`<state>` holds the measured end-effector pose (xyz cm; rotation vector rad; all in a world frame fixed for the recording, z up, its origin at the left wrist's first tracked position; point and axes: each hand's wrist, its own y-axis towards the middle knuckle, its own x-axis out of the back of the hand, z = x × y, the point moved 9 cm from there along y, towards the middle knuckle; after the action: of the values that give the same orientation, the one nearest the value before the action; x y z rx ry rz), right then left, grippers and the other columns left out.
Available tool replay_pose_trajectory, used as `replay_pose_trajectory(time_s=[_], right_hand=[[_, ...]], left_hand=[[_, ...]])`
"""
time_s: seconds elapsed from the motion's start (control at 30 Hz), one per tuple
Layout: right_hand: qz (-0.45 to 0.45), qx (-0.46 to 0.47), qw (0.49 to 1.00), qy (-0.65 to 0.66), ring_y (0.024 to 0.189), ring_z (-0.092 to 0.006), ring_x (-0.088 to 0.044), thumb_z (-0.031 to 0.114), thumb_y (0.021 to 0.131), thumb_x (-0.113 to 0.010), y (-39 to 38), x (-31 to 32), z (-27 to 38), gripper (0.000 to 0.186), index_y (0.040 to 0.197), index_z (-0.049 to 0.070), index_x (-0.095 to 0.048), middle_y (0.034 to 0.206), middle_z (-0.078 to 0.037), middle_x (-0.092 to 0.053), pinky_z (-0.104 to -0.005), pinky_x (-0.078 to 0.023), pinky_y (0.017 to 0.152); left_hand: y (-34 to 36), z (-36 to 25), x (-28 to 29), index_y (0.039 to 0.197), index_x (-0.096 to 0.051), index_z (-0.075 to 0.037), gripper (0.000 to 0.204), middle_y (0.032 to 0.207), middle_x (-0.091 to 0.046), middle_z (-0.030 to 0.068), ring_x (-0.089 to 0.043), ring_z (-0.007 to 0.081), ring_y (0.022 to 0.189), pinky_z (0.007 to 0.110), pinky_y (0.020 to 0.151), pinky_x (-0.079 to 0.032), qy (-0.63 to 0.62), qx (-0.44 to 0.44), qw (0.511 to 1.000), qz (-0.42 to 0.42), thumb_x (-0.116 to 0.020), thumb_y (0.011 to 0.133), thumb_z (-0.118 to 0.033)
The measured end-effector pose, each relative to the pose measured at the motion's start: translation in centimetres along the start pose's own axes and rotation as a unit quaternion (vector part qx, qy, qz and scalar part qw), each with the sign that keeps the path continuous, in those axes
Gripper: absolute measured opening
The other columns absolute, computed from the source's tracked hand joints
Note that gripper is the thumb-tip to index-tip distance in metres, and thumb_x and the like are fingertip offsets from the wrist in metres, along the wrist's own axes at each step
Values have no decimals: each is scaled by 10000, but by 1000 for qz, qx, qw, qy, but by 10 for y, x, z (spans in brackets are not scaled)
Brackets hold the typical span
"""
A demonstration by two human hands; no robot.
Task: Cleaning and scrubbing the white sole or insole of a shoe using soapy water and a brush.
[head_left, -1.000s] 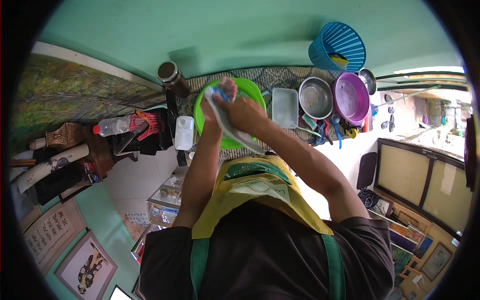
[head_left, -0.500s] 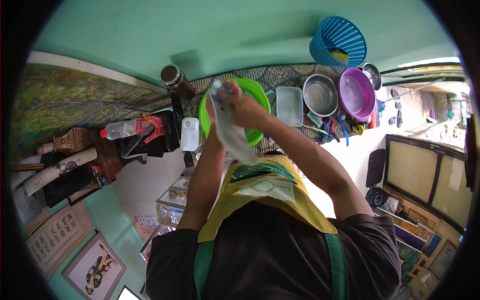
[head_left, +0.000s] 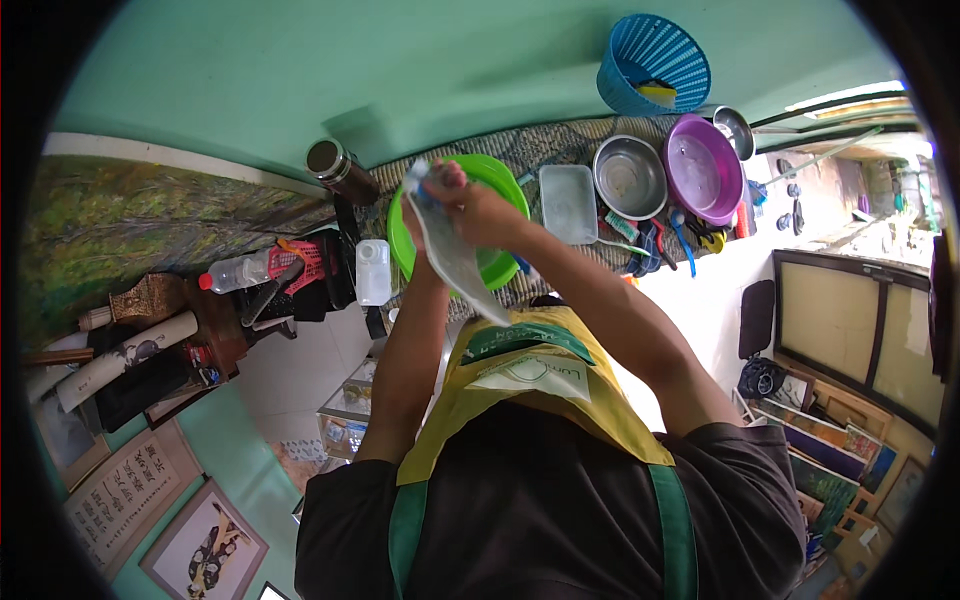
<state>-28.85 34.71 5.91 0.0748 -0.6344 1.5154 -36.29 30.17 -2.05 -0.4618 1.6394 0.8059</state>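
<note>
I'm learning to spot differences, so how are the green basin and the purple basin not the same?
The green basin looks wider here than the purple basin. The right hand and a limp whitish thing hide part of the green basin, while the purple basin's inside shows. The green basin sits farther left, the purple basin farther right. Both are open on top.

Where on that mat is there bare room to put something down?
Behind the clear tub, a bare strip of mat lies between the green basin, steel bowl and wall. It's crowded further right around the purple basin and tools, and the right hand overhangs the green basin.
</note>
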Motion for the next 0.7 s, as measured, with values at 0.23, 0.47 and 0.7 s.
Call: replay_pose_trajectory(time_s=[0.23, 0.47, 0.7], right_hand=[[-1, -17, 968, -249, 859, -373, -733, 156, 918, -541, -18, 5, 20, 629, 1481, 435, -497, 938, -192, -725, -505, -574, 816], [-23, 28, 964, -262, 798, -399, -722, 159, 909, -554, -6, 10, 31, 628, 1501, 357, -493, 862, -225, -717, -526, -567, 778], [4, 18, 997, -74, 943, -395, -729, 254, 967, -613, -49, -2, 21, 530, 1490, 275, -526, 1016, -252, -725, -469, -551, 892]], left_hand=[[-14, -5, 6, 1446, -448, 70, 553, 1431, -538, 281, -524, 378, 1354, 480, 1177, -419, -115, 53, 984, -126, -440, 1027, -293], [-19, -12, 18, 1435, -414, 84, 639, 1424, -510, 283, -521, 382, 1324, 478, 1081, -491, -2, 76, 991, -107, -437, 1017, -399], [-23, -31, 49, 1223, -544, 77, 458, 1257, -586, 272, -590, 386, 1205, 486, 1068, -506, -61, -40, 945, -320, -434, 1042, -329]])
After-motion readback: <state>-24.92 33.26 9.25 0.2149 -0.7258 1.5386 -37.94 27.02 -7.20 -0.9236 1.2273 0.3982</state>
